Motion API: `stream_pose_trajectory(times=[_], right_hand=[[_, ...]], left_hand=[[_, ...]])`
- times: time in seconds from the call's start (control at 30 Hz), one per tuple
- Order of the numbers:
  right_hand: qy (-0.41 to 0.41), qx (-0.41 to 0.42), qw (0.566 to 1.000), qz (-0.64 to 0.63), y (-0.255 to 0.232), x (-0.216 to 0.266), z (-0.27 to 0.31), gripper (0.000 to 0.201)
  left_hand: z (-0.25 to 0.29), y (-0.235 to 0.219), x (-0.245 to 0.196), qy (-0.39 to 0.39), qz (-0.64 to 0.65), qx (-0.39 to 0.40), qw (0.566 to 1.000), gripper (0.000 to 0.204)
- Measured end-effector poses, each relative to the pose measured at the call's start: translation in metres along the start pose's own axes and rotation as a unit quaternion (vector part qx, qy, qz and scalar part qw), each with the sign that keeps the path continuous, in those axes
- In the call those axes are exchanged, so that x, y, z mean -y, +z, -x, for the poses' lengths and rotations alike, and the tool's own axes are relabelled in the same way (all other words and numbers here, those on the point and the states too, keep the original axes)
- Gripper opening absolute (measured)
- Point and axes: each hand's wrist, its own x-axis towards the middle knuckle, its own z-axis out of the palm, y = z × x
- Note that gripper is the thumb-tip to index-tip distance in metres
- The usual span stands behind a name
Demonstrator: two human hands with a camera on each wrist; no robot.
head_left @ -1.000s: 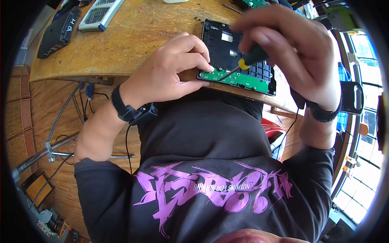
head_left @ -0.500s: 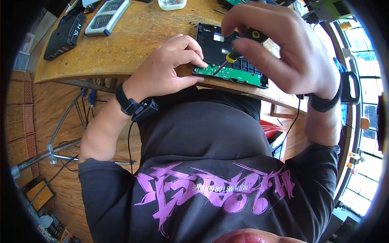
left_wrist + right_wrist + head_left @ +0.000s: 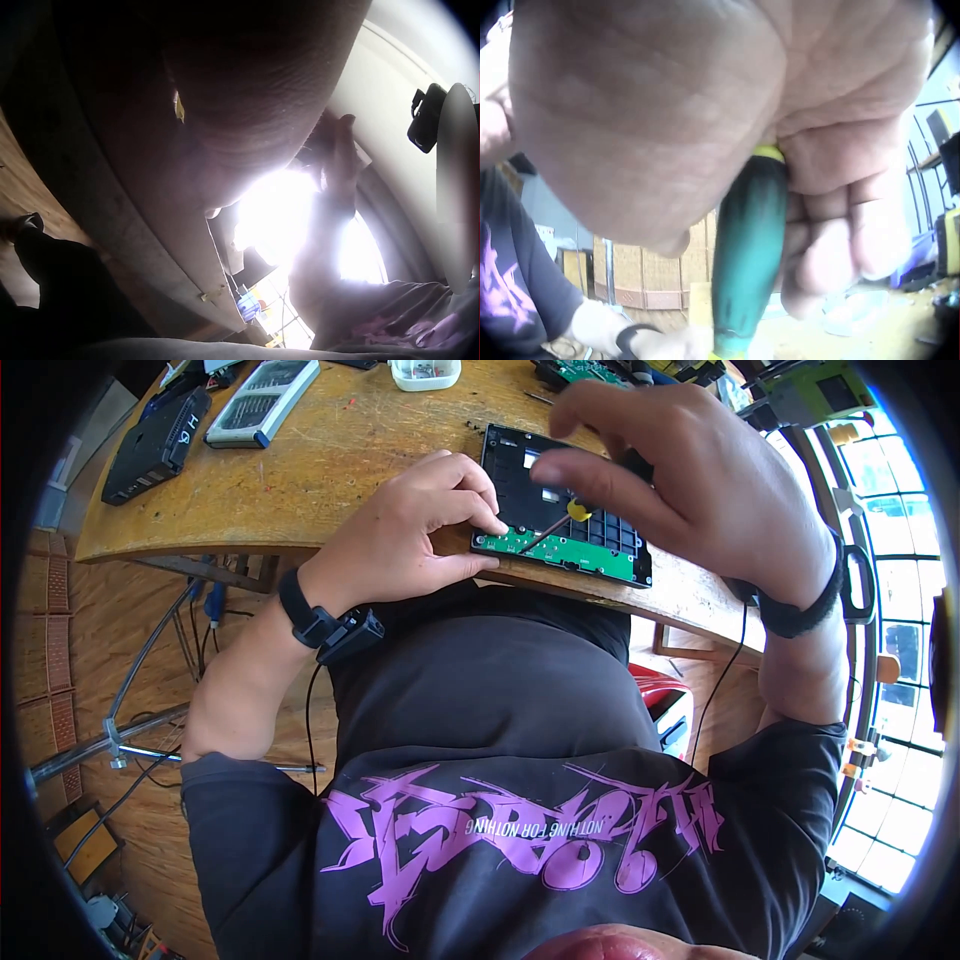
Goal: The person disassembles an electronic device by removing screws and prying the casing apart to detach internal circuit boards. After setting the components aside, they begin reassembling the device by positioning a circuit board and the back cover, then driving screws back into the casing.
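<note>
At the green circuit board, the left hand pinches one end; the right hand grips a screwdriver, likely for screw work, needing steady alignment next.

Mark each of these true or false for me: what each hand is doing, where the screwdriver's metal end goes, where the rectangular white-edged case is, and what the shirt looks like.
1. The right hand holds a screwdriver with a green handle. True.
2. The left hand is inside a white plastic tub. False: the left hand grips the left end of the flat black plastic frame.
3. The screwdriver's metal shaft slants down to the long green circuit board. True.
4. The rectangular white-edged case lies on the floor. False: the case lies on the scratched wooden table, toward the person's left.
5. The shirt is plain white. False: the shirt is black with purple lettering.
</note>
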Motion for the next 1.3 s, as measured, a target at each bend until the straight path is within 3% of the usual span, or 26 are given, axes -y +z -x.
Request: stream_pose_trajectory(times=[0.13, 0.2, 0.23, 0.3, 0.33, 0.4, 0.43, 0.5, 0.53, 0.6, 0.73, 0.8, 0.83, 0.9, 1.03, 1.1, 1.23, 1.3], right_hand=[[0.002, -0.023, 1.0, -0.005, -0.005, -0.01, -0.004, 0.033], [-0.101, 0.191, 0.965, -0.151, -0.045, -0.005, -0.018, 0.039], [-0.101, 0.192, 0.965, -0.15, -0.041, -0.002, -0.018, 0.039], [-0.109, 0.075, 0.969, -0.211, -0.023, 0.005, -0.012, 0.038], [-0.11, 0.075, 0.968, -0.21, -0.007, -0.003, -0.013, 0.038], [-0.238, -0.087, 0.95, -0.182, 0.023, -0.024, -0.018, 0.033], [-0.238, -0.086, 0.95, -0.182, 0.022, -0.023, -0.013, 0.033], [-0.1, -0.083, 0.991, 0.016, 0.013, -0.01, -0.002, 0.031], [-0.1, -0.082, 0.991, 0.017, 0.008, -0.007, -0.001, 0.031], [0.015, 0.079, 0.994, 0.07, -0.004, -0.003, -0.003, 0.029], [-0.002, 0.082, 0.996, -0.02, -0.016, 0.0, -0.011, 0.029], [-0.13, 0.039, 0.982, -0.131, -0.008, -0.019, -0.017, 0.031], [-0.131, 0.039, 0.982, -0.131, -0.001, -0.021, -0.018, 0.031], [-0.229, -0.057, 0.964, -0.12, 0.011, -0.021, -0.02, 0.027], [-0.184, -0.08, 0.973, -0.112, 0.01, -0.011, -0.012, 0.027], [0.003, 0.022, 1.0, -0.008, 0.001, -0.004, -0.008, 0.026], [-0.041, 0.056, 0.997, 0.032, -0.004, -0.007, -0.008, 0.025], [-0.134, -0.041, 0.986, -0.087, 0.003, -0.008, -0.011, 0.027]], left_hand=[[0.0, 0.0, 0.001, 0.001, 0.007, 0.005, 1.0, 0.036], [0.0, 0.0, 0.001, 0.001, 0.009, 0.004, 1.0, 0.036], [0.0, 0.0, 0.001, 0.001, 0.012, 0.004, 1.0, 0.035], [0.0, 0.0, 0.001, 0.001, 0.014, 0.001, 1.0, 0.035], [0.0, 0.0, 0.001, -0.002, 0.016, 0.001, 1.0, 0.035], [0.0, 0.0, 0.001, -0.005, 0.018, 0.001, 1.0, 0.035], [0.0, -0.001, 0.001, -0.003, 0.017, 0.004, 1.0, 0.035], [0.0, -0.001, 0.002, -0.001, 0.016, 0.008, 1.0, 0.036], [0.0, -0.001, 0.002, -0.001, 0.016, 0.009, 1.0, 0.036], [0.001, -0.001, 0.003, -0.001, 0.017, 0.01, 1.0, 0.036], [0.001, -0.001, 0.002, -0.001, 0.018, 0.007, 1.0, 0.036], [0.001, -0.001, 0.002, -0.001, 0.017, 0.004, 1.0, 0.036], [0.001, -0.001, 0.003, 0.0, 0.013, 0.005, 1.0, 0.037], [0.001, -0.001, 0.003, 0.001, 0.01, 0.004, 1.0, 0.037], [0.001, -0.001, 0.001, 0.005, 0.0, 0.001, 1.0, 0.037], [0.002, -0.001, 0.001, 0.007, -0.004, -0.003, 1.0, 0.037], [0.001, -0.001, 0.003, 0.012, 0.003, -0.002, 1.0, 0.036], [0.001, -0.001, 0.003, 0.013, 0.004, -0.005, 1.0, 0.036]])
